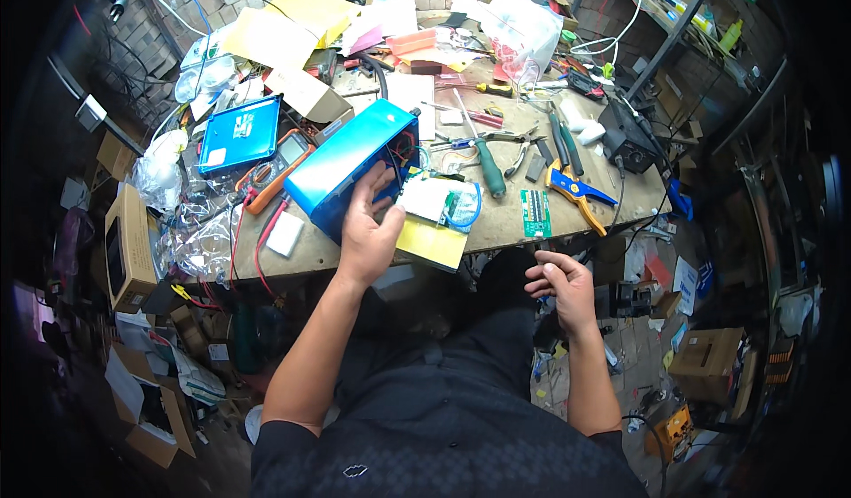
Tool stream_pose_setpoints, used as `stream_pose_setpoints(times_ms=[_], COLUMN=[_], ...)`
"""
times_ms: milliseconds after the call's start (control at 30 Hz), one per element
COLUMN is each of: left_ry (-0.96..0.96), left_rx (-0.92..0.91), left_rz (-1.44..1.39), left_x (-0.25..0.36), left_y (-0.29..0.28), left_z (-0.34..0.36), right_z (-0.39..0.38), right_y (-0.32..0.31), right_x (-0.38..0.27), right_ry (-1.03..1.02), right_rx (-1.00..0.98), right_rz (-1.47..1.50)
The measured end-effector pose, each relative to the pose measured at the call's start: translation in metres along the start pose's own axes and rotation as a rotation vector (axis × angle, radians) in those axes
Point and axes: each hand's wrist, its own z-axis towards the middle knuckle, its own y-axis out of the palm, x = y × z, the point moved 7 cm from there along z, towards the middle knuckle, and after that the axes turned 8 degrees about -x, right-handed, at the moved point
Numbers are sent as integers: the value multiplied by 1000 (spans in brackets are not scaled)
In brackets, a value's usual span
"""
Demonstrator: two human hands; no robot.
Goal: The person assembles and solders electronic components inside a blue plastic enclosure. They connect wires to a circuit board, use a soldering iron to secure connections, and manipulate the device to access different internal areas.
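My left hand grips the open end of a blue metal case, which is tilted at the table's front edge. Its fingers reach against the inner side, and its thumb lies by a white block. Wires run from inside the case to that block, beside a blue cable loop and above a yellow panel. My right hand hovers just off the table edge, loosely curled with fingers apart and nothing visible in it. Nearest to it is a green circuit board lying flat on the table.
Right of the board lie a blue-and-yellow wire stripper and pliers. A green-handled screwdriver lies farther back. Left of the case are an orange multimeter with leads and a blue lid. Papers and bags crowd the back.
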Motion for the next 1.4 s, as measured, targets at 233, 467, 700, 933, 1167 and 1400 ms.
stream_pose_setpoints(times_ms=[233, 467, 700, 933, 1167, 1400], left_ry=[-96, 125, 192, 184, 186, 107], left_rx=[14, -41, 4, 16, -17, -15], left_rz=[-362, -142, -72, -62, -118, -114], left_x=[-23, -37, -33, -33, -55, -24], left_y=[9, 4, 3, 4, -18, 3], left_z=[17, 11, -1, 2, -6, -2], right_z=[2, 36, 134, 173, 112, 51], right_y=[-49, -148, -256, -300, -260, -123], right_x=[-10, -59, -79, -84, -114, -146], right_ry=[-71, -267, -276, -402, -600, -505], right_rx=[138, 501, 538, 666, 502, 26], right_rz=[71, 475, 817, 894, 1036, 781])
